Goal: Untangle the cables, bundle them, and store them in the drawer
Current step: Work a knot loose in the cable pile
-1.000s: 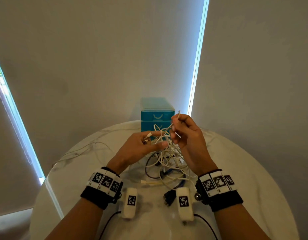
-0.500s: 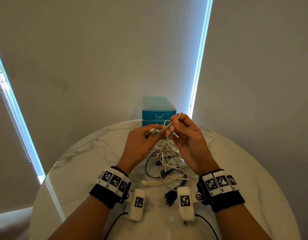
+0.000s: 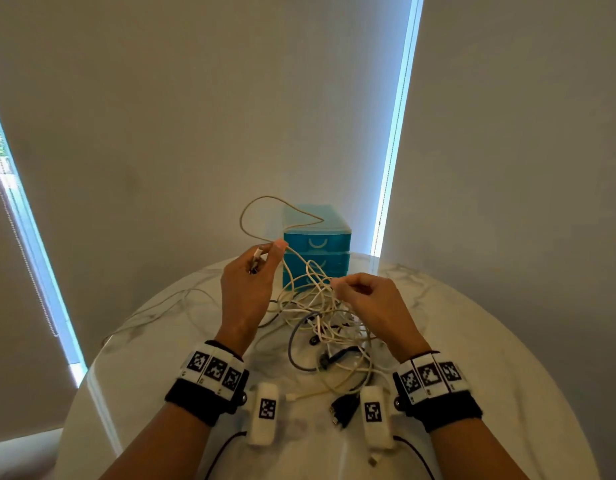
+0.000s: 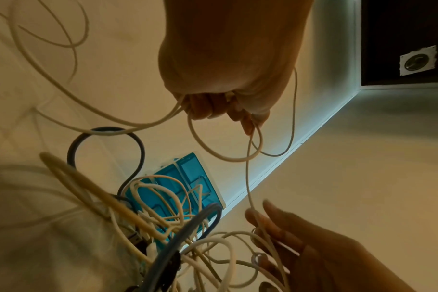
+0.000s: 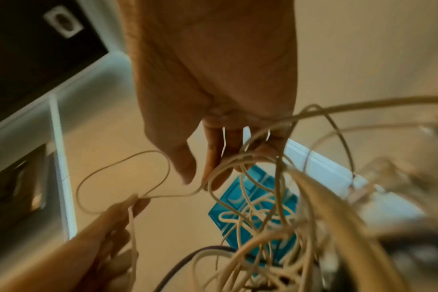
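The raised left hand [image 3: 251, 282] pinches the thin cream cable [image 3: 301, 261] near its plug, the strand slanting down rightward to the lower right hand [image 3: 365, 299], which pinches it above the tangled pile of white and dark cables [image 3: 327, 327].

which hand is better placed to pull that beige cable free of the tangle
Left. The left hand already pinches the beige cable near its plug, raised clear; the right hand holds the tangle down.

Pale cable [image 5: 128, 168] between both hands
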Tool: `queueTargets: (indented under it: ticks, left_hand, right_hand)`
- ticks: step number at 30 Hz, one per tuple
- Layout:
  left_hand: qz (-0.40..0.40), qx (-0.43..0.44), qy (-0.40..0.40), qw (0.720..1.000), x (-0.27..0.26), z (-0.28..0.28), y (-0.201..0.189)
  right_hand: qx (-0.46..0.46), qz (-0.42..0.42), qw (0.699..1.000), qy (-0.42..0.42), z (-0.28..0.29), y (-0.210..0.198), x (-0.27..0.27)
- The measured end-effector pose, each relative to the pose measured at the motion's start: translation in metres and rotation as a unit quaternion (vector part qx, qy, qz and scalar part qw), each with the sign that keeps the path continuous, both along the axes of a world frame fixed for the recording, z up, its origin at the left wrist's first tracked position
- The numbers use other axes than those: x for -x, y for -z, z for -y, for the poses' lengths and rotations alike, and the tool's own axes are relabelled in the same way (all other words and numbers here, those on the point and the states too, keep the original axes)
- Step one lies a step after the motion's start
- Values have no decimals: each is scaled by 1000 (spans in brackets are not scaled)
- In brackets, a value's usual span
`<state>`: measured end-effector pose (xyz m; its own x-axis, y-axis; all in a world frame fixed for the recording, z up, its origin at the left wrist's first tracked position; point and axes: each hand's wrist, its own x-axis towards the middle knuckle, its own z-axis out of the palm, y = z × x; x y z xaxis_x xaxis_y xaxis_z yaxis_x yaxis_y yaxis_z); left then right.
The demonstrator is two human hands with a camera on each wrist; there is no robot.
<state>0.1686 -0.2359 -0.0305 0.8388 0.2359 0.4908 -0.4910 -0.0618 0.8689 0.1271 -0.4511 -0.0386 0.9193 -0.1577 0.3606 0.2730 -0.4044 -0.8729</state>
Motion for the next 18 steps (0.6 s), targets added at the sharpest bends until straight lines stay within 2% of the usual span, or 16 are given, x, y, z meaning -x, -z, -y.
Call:
queueTargets:
  ticks: [2, 5, 9, 12, 15, 18]
  left_hand:
    - [5, 14, 7, 1000, 0, 0, -2]
    - [-1, 38, 30, 999, 1, -1, -5]
    - [-19, 7, 96, 995, 0, -3, -6]
    - [-10, -32, 111, 993, 4, 6, -10]
    - [-23, -49, 144, 988, 4, 18, -17]
    - [-47, -65, 194, 978, 8, 30, -31]
  right_hand:
    - [146, -9, 989, 4, -8, -11, -1]
    - [248, -41, 968, 3, -9, -35, -9]
    - [216, -3, 976, 39, 10, -75, -16]
    - [224, -36, 974, 13, 18, -100, -15]
    - [180, 62, 977, 97, 26, -124, -13]
    - [150, 83, 982, 78, 28, -145, -7]
